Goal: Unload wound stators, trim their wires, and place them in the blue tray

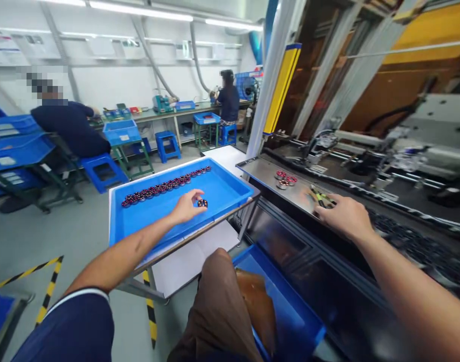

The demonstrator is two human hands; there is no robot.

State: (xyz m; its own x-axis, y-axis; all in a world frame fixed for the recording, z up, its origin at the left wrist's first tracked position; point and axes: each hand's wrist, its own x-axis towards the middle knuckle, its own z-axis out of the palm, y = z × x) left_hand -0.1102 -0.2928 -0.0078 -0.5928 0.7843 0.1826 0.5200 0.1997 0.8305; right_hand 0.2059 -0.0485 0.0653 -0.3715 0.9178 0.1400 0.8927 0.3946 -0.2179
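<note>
My left hand point(188, 207) is over the near side of a blue tray point(158, 220), thumb and fingers closed around small round dark parts point(202, 203) with copper-coloured spots. Inside the tray, many similar dark parts with reddish rings point(154, 191) stand in rows along the far side. At the right, my right hand point(345, 213) is at the metal ledge of a machine, its fingers closed on pliers point(320, 197) with yellow-green and dark handles. The tool's tip is blurred. A few red-ringed round parts point(285, 180) lie on the ledge point(260, 171) left of the pliers.
The machine point(403, 136) rises behind the ledge, beside a yellow bar point(283, 90). Below, a blue bin point(290, 311) holding brown sheet material stands beside my knee point(218, 291). Two people sit at a far bench, with blue stools point(167, 146) and trays nearby.
</note>
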